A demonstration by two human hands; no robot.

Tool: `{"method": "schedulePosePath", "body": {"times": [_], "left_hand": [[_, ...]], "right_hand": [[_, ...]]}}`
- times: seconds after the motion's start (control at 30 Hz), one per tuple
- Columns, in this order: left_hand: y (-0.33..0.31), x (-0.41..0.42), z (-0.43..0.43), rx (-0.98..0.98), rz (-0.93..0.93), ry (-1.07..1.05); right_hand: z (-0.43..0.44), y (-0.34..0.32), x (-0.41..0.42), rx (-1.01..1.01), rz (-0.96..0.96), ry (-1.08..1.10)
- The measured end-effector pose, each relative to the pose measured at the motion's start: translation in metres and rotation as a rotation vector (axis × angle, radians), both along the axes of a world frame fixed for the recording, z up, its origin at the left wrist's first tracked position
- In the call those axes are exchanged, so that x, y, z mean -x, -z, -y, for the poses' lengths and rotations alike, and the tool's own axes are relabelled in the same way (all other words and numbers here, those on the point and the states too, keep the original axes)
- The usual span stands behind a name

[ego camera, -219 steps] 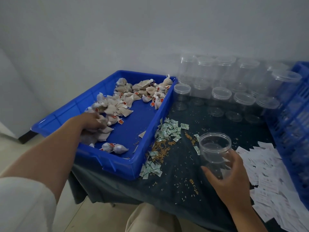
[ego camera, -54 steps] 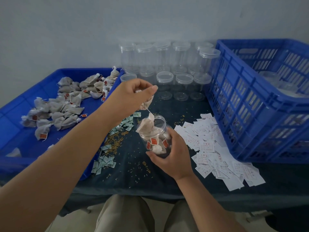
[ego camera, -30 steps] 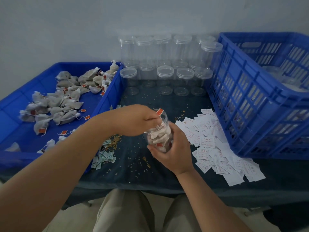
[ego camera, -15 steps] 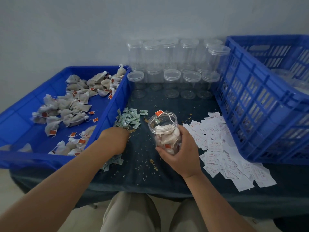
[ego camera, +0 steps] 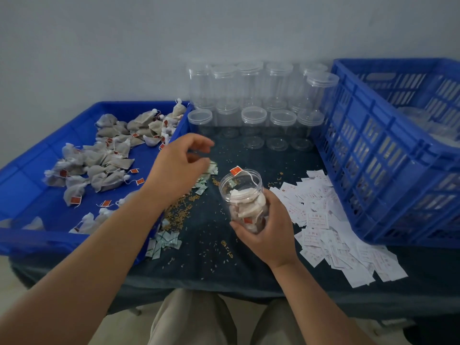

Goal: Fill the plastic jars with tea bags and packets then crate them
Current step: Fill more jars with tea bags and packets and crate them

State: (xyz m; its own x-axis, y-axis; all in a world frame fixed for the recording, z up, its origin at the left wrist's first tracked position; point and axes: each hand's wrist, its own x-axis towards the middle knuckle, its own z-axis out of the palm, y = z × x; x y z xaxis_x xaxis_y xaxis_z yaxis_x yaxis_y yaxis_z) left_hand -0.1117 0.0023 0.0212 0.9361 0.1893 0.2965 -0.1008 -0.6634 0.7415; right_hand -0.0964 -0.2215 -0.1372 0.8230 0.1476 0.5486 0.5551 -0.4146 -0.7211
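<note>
Gripping the open jar (ego camera: 259,180) of tea bags (ego camera: 245,211) in our right hand (ego camera: 268,230) over the desk (ego camera: 206,260), we held our left hand (ego camera: 178,170) beside it over the green packets (ego camera: 212,169). Its blurred fingers (ego camera: 204,144) curled loosely; we could not tell whether they pinched anything.

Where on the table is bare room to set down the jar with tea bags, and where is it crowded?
Freest: the dark cloth near the table's front edge, between the green packets beside the tray and the white slips; only scattered grains lie there. Crowded: the slips along the crate, and the empty jars at the back.
</note>
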Motion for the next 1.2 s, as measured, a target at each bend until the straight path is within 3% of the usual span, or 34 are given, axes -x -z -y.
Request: {"method": "schedulePosePath", "body": {"times": [0.07,0.13,0.33,0.47,0.63,0.77,0.87,1.1,1.2], "left_hand": [[-0.013,0.003,0.019,0.122,0.019,0.132],[-0.016,0.003,0.032,0.116,-0.001,0.206],[-0.002,-0.006,0.034,0.257,0.042,0.062],[0.021,-0.013,0.027,0.043,-0.001,0.018],[0.062,-0.025,0.043,-0.264,-0.274,0.165],[0.092,-0.037,0.080,-0.483,-0.287,0.321],[0.114,-0.040,0.106,-0.628,-0.292,0.365],[0.119,-0.041,0.117,-0.488,-0.272,0.259],[0.107,-0.038,0.109,-0.259,-0.274,0.187]], "right_hand": [[-0.001,0.001,0.001,0.001,0.034,0.016],[-0.001,0.002,0.001,-0.004,0.059,0.030],[0.001,-0.002,0.006,-0.064,0.059,0.034],[0.016,-0.008,0.002,-0.183,-0.029,0.076],[0.053,-0.009,0.004,-0.380,-0.075,0.232],[0.059,-0.009,0.004,-0.508,-0.140,0.303],[0.059,-0.007,0.002,-0.456,-0.153,0.320],[0.060,-0.003,0.004,-0.262,-0.113,0.266],[0.059,-0.003,0.005,-0.251,-0.110,0.250]]}}
